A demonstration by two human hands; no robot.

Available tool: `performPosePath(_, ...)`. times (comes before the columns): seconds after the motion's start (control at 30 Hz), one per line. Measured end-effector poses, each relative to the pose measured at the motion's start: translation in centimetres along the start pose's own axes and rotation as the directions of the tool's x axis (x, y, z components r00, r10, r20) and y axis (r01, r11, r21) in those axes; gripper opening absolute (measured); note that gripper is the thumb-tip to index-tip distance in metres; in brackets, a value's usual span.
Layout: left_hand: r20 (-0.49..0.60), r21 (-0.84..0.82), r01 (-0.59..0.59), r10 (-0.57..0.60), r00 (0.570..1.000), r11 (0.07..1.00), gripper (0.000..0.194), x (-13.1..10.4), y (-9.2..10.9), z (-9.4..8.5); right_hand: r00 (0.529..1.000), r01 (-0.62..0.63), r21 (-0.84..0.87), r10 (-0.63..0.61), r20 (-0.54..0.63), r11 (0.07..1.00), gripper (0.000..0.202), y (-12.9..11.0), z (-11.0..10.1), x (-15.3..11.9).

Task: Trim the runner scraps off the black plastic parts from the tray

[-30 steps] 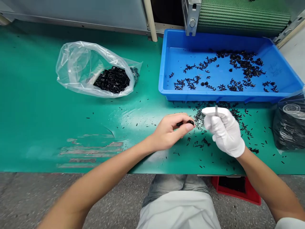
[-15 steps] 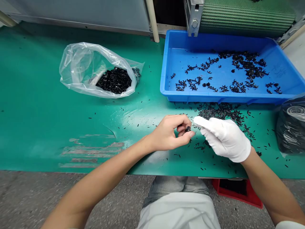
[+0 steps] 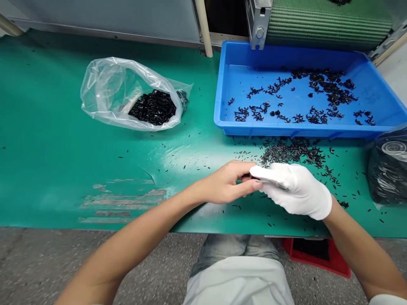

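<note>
Bare and closed, my left hand (image 3: pixel 232 182) pinches a small black part, mostly hidden between its fingertips. My right hand (image 3: pixel 297 188), in a white glove, meets it from the right; its gloved fingertips cover the part and touch the left fingers. Whether the glove grips anything else is hidden. Just beyond the hands a heap of tiny black pieces (image 3: pixel 292 152) lies scattered on the green table (image 3: pixel 57 169). Behind the heap stands a blue tray (image 3: pixel 299 128) with clusters of black parts in it.
An open clear plastic bag (image 3: pixel 104 84) of black ring-like parts lies at the left. Another bag of black parts (image 3: pixel 389 169) sits at the right edge. A green conveyor belt (image 3: pixel 327 21) overhangs the tray. Below the table is a red bin (image 3: pixel 333 262).
My right hand has moved left and slightly down, and its fingers now cover the black part. My left hand has shifted slightly down.
</note>
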State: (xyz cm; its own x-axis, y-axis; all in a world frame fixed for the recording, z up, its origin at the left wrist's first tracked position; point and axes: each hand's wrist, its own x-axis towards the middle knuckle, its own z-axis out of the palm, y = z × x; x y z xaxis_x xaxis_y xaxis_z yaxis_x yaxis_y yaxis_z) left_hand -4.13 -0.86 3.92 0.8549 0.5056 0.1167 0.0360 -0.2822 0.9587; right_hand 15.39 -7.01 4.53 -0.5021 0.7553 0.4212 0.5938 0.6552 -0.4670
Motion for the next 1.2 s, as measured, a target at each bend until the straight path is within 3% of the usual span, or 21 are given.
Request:
performPosePath(0.1,0.049,-0.183,0.138,-0.131,0.99,0.973,0.031,0.0,-0.2,0.5,1.0,-0.005,0.062,0.004,0.021,0.998,0.029,0.1,0.2,0.1)
performPosePath(0.23,-0.066,-0.247,0.184,-0.206,0.976,0.951,0.034,0.2,-0.2,1.1,0.995,-0.067,0.045,0.07,-0.065,0.997,0.022,0.2,0.9,0.1)
performPosePath(0.33,-0.156,-0.175,0.132,-0.16,0.975,0.976,0.034,0.3,0.2,1.4,0.984,-0.078,-0.051,0.069,-0.165,0.996,0.021,0.2,1.5,0.0)
performPosePath(0.47,-0.242,-0.003,0.054,-0.053,0.969,0.999,0.028,0.0,0.3,1.4,0.957,-0.183,0.089,0.198,-0.211,0.979,0.021,0.0,1.2,-0.2)
performPosePath(0.53,-0.277,0.118,0.005,0.028,0.961,0.993,0.026,-0.2,0.0,1.2,0.958,-0.167,0.109,0.188,-0.218,0.98,0.022,0.1,0.6,-0.3)
performPosePath(0.63,-0.279,0.249,-0.048,0.119,0.953,0.967,0.03,-0.5,-0.5,1.0,0.987,-0.086,-0.097,0.072,-0.144,0.992,0.021,0.4,-0.2,-0.3)
performPosePath(0.73,-0.275,0.304,-0.059,0.147,0.95,0.951,0.036,-0.5,-0.6,0.8,0.999,-0.018,-0.341,0.008,-0.031,0.94,0.022,0.5,-0.5,-0.3)
performPosePath(0.93,-0.279,0.353,-0.112,0.219,0.935,0.929,0.038,-0.4,-0.5,0.5,1.0,0.014,-0.557,-0.024,-0.011,0.83,0.026,0.2,-0.7,-0.2)
performPosePath(1.1,-0.348,0.414,-0.175,0.333,0.877,0.893,0.028,-0.4,-0.9,1.3,0.996,-0.059,-0.727,-0.01,-0.09,0.684,0.03,-0.7,0.6,-0.4)
performPosePath(1.2,-0.441,0.422,-0.209,0.401,0.803,0.882,0.023,-0.5,-1.1,2.4,0.977,-0.165,-0.697,0.019,-0.212,0.698,0.032,-1.5,2.3,-0.7)
